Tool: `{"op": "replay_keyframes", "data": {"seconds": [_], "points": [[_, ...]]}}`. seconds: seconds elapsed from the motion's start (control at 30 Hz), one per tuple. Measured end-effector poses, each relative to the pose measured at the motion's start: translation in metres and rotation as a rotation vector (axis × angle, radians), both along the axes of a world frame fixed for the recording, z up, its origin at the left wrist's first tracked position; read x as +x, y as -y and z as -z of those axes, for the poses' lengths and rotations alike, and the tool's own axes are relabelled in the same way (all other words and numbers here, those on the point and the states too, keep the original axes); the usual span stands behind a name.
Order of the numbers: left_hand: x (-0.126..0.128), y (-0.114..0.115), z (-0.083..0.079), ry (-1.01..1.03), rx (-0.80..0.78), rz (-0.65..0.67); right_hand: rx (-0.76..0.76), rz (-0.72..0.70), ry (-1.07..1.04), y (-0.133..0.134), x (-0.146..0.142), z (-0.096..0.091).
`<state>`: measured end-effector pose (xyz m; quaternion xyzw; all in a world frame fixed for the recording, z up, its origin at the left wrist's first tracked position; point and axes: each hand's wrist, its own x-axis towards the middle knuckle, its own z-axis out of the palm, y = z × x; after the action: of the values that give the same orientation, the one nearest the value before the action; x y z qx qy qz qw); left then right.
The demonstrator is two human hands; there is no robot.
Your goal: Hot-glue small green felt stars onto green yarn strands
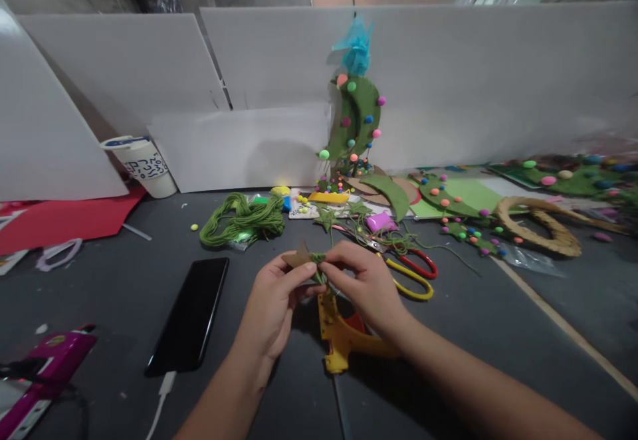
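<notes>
My left hand (276, 297) pinches a small pointed piece of brown cardboard (300, 256), part of it covered with green yarn (319, 272). From the other side, my right hand (366, 287) has thumb and forefinger closed on the yarn at the piece's edge. The fingers hide much of its shape. Right below both hands lies a yellow glue gun (339, 337). Scissors with red and yellow handles (413, 287) rest just beyond my right hand. Farther off are a loose skein of green yarn (242, 219) and a small green yarn-wrapped star (326, 219).
A black phone (191, 317) with a white cable lies on the left, near a purple power strip (54, 373). At the back stand a green crescent decoration with pompoms (366, 111) and a white cup (149, 167). A straw-coloured wrapped crescent (541, 244) lies on the right.
</notes>
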<state>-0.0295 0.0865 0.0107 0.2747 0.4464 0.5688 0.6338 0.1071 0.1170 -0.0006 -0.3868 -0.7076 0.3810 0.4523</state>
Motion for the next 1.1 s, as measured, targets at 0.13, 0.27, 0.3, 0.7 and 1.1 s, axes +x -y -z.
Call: {"op": "replay_keyframes", "data": {"seconds": [0.13,0.27,0.3,0.7,1.1], "points": [[-0.001,-0.001,0.002,-0.113,0.049,-0.075,0.455,0.026,0.335,0.006,-0.001,0.005],[-0.004,-0.001,0.002,-0.447,0.182,-0.113,0.657,0.045,0.600,0.010,0.002,-0.007],[-0.005,0.000,0.001,-0.529,0.215,-0.107,0.680,0.044,0.644,0.010,0.004,-0.012],[-0.001,0.005,-0.006,-0.328,0.150,0.215,-0.063,-0.168,0.320,-0.008,0.026,-0.045],[0.000,0.002,-0.004,-0.071,0.046,0.061,-0.765,-0.178,-0.429,-0.004,0.003,-0.011]]}}
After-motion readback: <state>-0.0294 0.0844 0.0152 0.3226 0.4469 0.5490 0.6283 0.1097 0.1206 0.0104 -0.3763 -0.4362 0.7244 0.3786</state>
